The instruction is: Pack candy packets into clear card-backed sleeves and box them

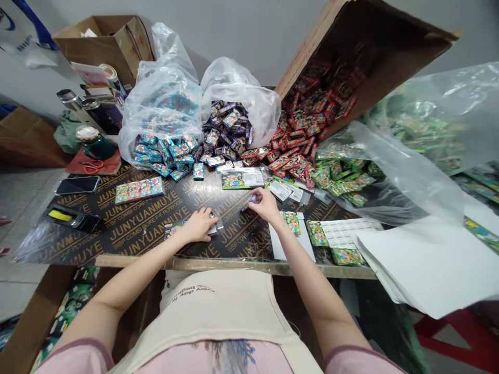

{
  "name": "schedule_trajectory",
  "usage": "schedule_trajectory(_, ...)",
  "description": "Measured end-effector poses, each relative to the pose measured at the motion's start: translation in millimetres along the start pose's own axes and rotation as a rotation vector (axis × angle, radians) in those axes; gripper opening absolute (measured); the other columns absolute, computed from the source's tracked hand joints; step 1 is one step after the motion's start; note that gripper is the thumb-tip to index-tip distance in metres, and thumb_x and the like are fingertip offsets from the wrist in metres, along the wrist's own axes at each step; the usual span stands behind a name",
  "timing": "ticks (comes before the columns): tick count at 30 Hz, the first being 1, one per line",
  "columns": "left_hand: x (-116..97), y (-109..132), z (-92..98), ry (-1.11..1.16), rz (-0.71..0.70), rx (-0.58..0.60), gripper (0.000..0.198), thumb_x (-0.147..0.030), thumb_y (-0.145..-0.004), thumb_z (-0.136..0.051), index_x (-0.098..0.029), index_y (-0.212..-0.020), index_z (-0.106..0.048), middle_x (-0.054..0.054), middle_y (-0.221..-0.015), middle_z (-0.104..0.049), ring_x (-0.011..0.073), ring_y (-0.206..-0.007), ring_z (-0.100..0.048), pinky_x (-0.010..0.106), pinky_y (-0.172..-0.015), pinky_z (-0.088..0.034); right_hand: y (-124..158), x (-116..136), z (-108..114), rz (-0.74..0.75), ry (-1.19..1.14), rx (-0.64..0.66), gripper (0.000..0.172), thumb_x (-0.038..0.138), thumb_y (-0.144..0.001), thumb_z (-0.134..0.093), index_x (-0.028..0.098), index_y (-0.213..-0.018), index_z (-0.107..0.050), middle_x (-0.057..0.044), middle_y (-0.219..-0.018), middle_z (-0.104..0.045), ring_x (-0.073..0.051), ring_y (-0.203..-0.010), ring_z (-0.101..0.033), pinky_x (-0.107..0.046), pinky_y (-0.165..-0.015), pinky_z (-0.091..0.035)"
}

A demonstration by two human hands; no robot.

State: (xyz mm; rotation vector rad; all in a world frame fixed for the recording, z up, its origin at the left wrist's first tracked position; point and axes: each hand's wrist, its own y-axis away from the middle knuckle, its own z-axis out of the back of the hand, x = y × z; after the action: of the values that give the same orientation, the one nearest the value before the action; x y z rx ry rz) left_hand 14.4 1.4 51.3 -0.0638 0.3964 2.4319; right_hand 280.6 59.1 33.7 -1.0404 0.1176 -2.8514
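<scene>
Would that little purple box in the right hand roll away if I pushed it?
Probably not: the purple box looks flat-sided. It may slide, though, because the tabletop looks smooth. It's likely light, since the right hand pinches one end.

Glossy plastic bags [163, 88], paperboard boxes [232, 119]

a cream, lettered apron [226, 311] covers a pink top [187, 359].

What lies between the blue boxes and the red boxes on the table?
In the head view, a pile of purple boxes, partly inside a translucent bag, lies between the blue boxes and the red boxes.
</scene>
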Motion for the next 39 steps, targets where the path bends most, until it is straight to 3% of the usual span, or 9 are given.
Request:
schedule_trajectory(6,-2.1,5.0,-4.2,0.052,-0.037,0.017,0.066,-0.035,-0.059,-0.079,-0.024,-0.119,-0.054,0.012,-0.118,-0.048,0.0318,-0.109,-0.047,0.041,-0.086,-0.043,11.6,10.4,-4.3,-0.009,0.085,0.416,0.034,0.044,-0.074,-0.065,0.016,-0.092,-0.071,-0.006,-0.076,-0.064,-0.022,-0.077,-0.060,-0.031,-0.074,-0.045)
schedule_trajectory(10,1.9,14.4,-12.2,0.121,-0.009,-0.031,0.093,-0.048,-0.059,-0.078,-0.026,-0.139,-0.036,0.013,-0.123,-0.047,0.0329,-0.112,-0.046,0.043,-0.089,-0.041,22.3,-0.3,-5.8,0.083,0.093,0.349,0.071,0.048,-0.072,-0.069,0.018,-0.134,-0.050,-0.018,-0.127,-0.055,-0.033,-0.118,-0.051,-0.047,-0.097,-0.038)
schedule_trajectory(13,4.5,19.8,-16.6,0.109,0.009,-0.068,0.082,-0.043,-0.064,-0.075,-0.025,-0.136,-0.041,0.014,-0.125,-0.047,0.0330,-0.112,-0.046,0.044,-0.090,-0.041,35.8,-14.2,0.1,0.247,0.056,0.497,0.096,0.039,-0.063,-0.077,0.028,-0.146,-0.031,-0.016,-0.154,-0.023,-0.038,-0.140,-0.023,-0.059,-0.106,-0.021)
schedule_trajectory(15,4.0,19.2,-17.3,0.081,0.003,-0.075,0.078,-0.036,-0.064,-0.073,-0.023,-0.134,-0.042,0.014,-0.123,-0.048,0.0324,-0.111,-0.046,0.043,-0.090,-0.041,45.4,-20.4,-0.6,0.325,0.006,0.586,0.098,0.032,-0.063,-0.075,0.029,-0.148,-0.027,-0.014,-0.156,-0.020,-0.037,-0.143,-0.016,-0.060,-0.108,-0.016)
schedule_trajectory(19,-1.1,10.9,-14.0,0.070,0.032,-0.074,0.080,-0.036,-0.058,-0.074,-0.017,-0.130,-0.045,0.014,-0.113,-0.050,0.0316,-0.105,-0.047,0.042,-0.086,-0.043,60.5,-15.6,-11.4,0.342,-0.159,0.453,0.079,0.024,-0.069,-0.067,0.023,-0.142,-0.036,-0.012,-0.142,-0.046,-0.030,-0.133,-0.038,-0.050,-0.109,-0.024)
schedule_trajectory(24,-6.8,3.3,-12.1,0.171,0.094,-0.164,0.078,-0.037,-0.057,-0.075,-0.016,-0.126,-0.046,0.012,-0.111,-0.048,0.0295,-0.105,-0.046,0.040,-0.088,-0.043,67.2,13.4,-8.1,0.351,-0.189,0.198,0.075,0.030,-0.069,-0.067,0.023,-0.138,-0.039,-0.011,-0.133,-0.053,-0.028,-0.120,-0.048,-0.044,-0.103,-0.033)
schedule_trajectory(32,-0.9,9.3,-22.1,0.275,0.097,-0.156,0.080,-0.038,-0.057,-0.080,-0.020,-0.127,-0.046,0.011,-0.116,-0.047,0.0288,-0.107,-0.048,0.041,-0.092,-0.044,60.6,1.3,-7.6,0.378,0.060,0.495,0.088,0.009,-0.059,-0.052,0.026,-0.143,-0.032,-0.010,-0.154,-0.026,-0.033,-0.142,-0.017,-0.053,-0.106,-0.018)
schedule_trajectory(36,-0.5,14.7,-23.1,0.295,0.142,-0.187,0.086,-0.035,-0.056,-0.080,-0.020,-0.131,-0.041,0.010,-0.114,-0.047,0.0282,-0.108,-0.048,0.041,-0.093,-0.044,65.8,6.8,-15.7,0.212,0.152,0.333,0.084,0.022,-0.067,-0.059,0.019,-0.145,-0.031,-0.020,-0.141,-0.041,-0.037,-0.125,-0.040,-0.053,-0.097,-0.030)
schedule_trajectory(39,-1.0,15.9,-22.6,0.321,0.166,-0.209,0.104,-0.036,-0.056,-0.080,-0.019,-0.142,-0.025,0.012,-0.118,-0.047,0.0298,-0.111,-0.047,0.044,-0.093,-0.043,71.2,15.1,-21.1,0.285,0.120,0.385,0.080,0.007,-0.067,-0.049,0.019,-0.145,-0.032,-0.015,-0.121,-0.060,-0.030,-0.111,-0.051,-0.053,-0.098,-0.030)
